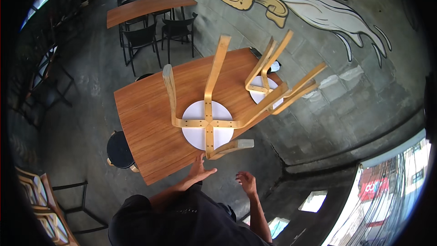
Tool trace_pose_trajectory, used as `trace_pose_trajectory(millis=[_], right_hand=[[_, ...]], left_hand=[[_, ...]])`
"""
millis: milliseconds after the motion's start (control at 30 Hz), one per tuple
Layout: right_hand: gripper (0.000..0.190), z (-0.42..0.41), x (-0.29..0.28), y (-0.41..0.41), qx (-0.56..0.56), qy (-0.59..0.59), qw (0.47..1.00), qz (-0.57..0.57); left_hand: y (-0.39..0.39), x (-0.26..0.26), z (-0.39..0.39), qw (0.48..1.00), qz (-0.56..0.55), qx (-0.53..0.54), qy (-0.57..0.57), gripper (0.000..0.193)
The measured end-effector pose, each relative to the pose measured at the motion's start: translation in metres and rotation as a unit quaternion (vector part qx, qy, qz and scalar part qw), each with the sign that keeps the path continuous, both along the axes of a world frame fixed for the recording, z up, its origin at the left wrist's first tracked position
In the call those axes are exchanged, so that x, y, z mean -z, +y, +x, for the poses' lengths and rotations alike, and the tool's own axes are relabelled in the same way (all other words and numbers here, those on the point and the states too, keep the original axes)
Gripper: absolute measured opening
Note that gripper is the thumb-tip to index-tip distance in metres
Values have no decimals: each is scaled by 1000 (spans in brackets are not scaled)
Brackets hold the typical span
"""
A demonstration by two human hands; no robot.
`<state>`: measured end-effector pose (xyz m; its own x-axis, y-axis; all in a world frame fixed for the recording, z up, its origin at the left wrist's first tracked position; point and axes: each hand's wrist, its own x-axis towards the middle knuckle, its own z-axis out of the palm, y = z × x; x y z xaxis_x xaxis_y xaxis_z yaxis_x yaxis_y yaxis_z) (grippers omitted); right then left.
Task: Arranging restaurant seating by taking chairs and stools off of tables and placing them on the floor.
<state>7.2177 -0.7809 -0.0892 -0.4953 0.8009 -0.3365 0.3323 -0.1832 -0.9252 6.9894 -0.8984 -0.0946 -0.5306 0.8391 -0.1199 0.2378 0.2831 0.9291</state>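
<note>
A round white stool seat (194,136) lies upside down on the wooden table (153,136), with its four bent-wood legs pointing up and crossing over the seat's underside. My left hand (198,170) is spread at the table's near edge, just below a bent leg (227,148) of this stool. Whether its fingertips touch the wood is hard to tell. Over the floor to the right, my right hand (247,182) hangs apart from the stool with loosely curled fingers and nothing in it. A second upturned white stool (256,81) sits farther along the table, by the wall.
A dark round stool (120,150) stands against the table's left end. More upturned stools (51,227) rest on another table at lower left. Black chairs (141,37) surround a farther table (150,5). The painted block wall (341,85) runs along the right, towards a window (385,198).
</note>
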Motion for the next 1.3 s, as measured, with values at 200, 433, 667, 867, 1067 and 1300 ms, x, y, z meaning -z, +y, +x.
trace_pose_trajectory(millis=[200,433,667,867,1067,1300], right_hand=[[40,-53,0,144,-68,20,997,39],[61,-133,26,269,-225,64,964,129],[47,-154,49,320,-455,55,880,123],[39,-163,64,331,-517,107,845,84],[35,-148,44,348,-596,108,794,58],[36,-61,1,320,-729,127,660,130]], left_hand=[[26,-7,11,998,-30,-53,-18,74],[62,-3,53,956,-9,-293,5,59],[104,41,72,848,-53,-527,-15,41],[124,41,84,801,-12,-597,-39,43],[159,42,166,746,35,-664,-23,45],[190,35,363,609,0,-781,-139,40]])
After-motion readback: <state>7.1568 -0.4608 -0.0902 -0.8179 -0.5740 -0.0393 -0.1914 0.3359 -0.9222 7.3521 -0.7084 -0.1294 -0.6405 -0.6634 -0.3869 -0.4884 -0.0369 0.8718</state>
